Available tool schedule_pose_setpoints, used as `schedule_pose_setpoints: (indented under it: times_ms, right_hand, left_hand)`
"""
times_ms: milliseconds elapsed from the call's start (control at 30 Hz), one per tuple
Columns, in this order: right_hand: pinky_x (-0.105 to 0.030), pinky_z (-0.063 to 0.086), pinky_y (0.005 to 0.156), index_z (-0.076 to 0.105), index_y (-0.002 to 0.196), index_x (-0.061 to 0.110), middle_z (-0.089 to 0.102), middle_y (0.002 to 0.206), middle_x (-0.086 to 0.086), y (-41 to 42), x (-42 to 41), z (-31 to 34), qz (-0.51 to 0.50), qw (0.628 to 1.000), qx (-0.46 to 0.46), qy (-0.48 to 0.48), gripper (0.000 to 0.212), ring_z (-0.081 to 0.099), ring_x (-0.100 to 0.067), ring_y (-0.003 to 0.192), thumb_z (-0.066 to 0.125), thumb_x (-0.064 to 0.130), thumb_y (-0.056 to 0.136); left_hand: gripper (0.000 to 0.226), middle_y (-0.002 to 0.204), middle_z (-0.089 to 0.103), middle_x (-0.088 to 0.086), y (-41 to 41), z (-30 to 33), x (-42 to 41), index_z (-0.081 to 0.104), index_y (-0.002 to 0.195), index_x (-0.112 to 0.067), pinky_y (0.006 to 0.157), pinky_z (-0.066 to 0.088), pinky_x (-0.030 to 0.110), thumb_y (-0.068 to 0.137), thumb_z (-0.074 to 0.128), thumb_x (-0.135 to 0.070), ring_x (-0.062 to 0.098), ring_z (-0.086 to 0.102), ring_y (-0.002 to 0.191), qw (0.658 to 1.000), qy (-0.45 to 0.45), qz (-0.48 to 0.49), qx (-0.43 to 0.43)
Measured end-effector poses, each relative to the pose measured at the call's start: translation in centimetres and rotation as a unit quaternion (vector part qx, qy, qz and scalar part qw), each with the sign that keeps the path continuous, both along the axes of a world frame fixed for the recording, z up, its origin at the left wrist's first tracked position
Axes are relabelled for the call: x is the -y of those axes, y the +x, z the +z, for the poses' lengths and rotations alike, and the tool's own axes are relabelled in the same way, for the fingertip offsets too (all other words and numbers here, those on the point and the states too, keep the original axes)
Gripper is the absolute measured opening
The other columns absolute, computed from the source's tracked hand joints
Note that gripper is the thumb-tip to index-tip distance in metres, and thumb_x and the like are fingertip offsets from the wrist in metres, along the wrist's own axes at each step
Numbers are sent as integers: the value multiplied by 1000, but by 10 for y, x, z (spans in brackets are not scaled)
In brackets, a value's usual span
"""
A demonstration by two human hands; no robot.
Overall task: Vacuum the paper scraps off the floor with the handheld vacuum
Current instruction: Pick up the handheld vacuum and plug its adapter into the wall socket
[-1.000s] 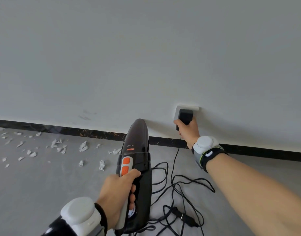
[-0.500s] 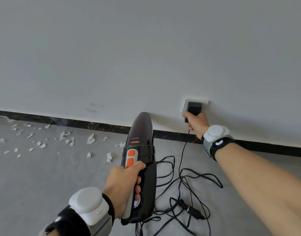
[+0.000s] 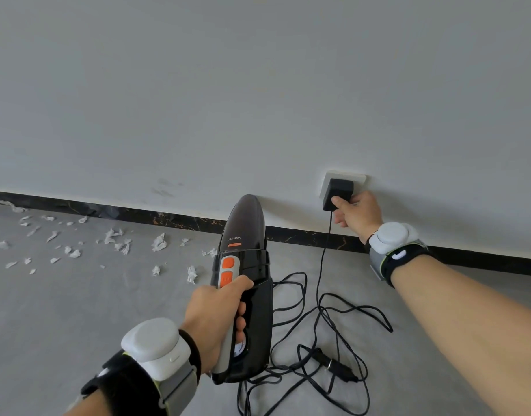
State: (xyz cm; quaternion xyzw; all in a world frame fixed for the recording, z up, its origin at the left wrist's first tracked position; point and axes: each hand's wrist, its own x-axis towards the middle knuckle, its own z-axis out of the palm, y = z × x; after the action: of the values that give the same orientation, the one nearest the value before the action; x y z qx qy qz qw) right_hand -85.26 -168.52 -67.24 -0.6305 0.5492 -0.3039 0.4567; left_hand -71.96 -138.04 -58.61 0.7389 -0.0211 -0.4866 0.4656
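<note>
1 head view, forward-down toward wall (image 3: pixel 258 85) and floor (image 3: pixel 78 325)

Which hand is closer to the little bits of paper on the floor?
The left hand. It holds the vacuum just to the right of the paper scraps. The right hand is farther right, up at the wall on the black plug.
</note>
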Motion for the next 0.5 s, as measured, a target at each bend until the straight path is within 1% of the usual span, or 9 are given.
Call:
schedule_pose_setpoints:
  times_ms: [33,67,133,200,233,267,333,400,500]
  right_hand:
    - [-19,51,41,62,108,-13,74,86,-30,1,-2,1,-5,1000,5,-2,39,65,-10,43,72,23,95]
    - [-20,52,41,61,106,-12,74,87,-29,2,-3,2,-8,1000,6,-4,37,66,-14,47,72,21,95]
    - [-25,55,48,61,95,-2,74,85,-28,-1,-7,8,-4,1000,5,-9,25,69,-27,58,73,20,94]
    - [-27,56,52,58,85,8,74,84,-25,-3,-8,13,8,1000,8,-11,21,70,-31,63,73,19,94]
    - [-25,56,50,59,87,6,75,83,-23,-4,-7,15,11,1000,10,-10,21,70,-29,62,74,19,94]
    - [-23,56,48,60,93,1,75,82,-21,-5,-6,14,16,1000,10,-7,23,71,-26,60,74,19,94]
    - [-21,55,47,59,108,-9,75,80,-17,-7,-5,14,30,999,12,-1,35,72,-23,60,72,21,95]
    - [-22,56,48,58,116,-11,75,82,-16,-10,-3,15,42,999,17,6,41,72,-25,63,70,23,97]
    - [-23,56,49,59,120,-9,75,89,-17,-11,-5,14,34,999,27,26,45,73,-27,68,68,29,98]
  left_hand:
    - [23,50,52,3,0,0,0,54,81,-8,38,43,23,90,68,-23,14,44,36,1000,0,0,-1]
    - [24,50,52,3,0,0,-1,54,80,-8,38,43,23,90,68,-24,14,44,36,1000,-1,-1,-2]
    - [26,50,51,3,1,1,-4,53,78,-8,38,43,23,91,67,-27,15,44,36,1000,0,-2,-2]
    - [32,49,50,3,3,2,-8,53,76,-8,39,42,23,92,64,-34,15,43,36,1000,2,-7,1]
    - [37,50,50,3,4,3,-9,53,75,-9,39,42,23,93,62,-39,15,43,37,1000,3,-10,3]
    - [42,51,50,4,5,3,-10,53,74,-9,39,41,23,93,59,-46,16,43,37,1000,4,-10,2]
    - [54,55,50,5,6,3,-13,53,72,-8,41,41,23,92,54,-58,17,43,39,1000,12,-8,-6]
    - [58,56,49,6,8,3,-16,52,70,-8,42,41,24,91,53,-63,18,42,40,1000,24,-6,-14]
    - [60,56,49,7,12,2,-21,52,67,-9,43,41,25,90,52,-64,18,42,40,999,39,-3,-23]
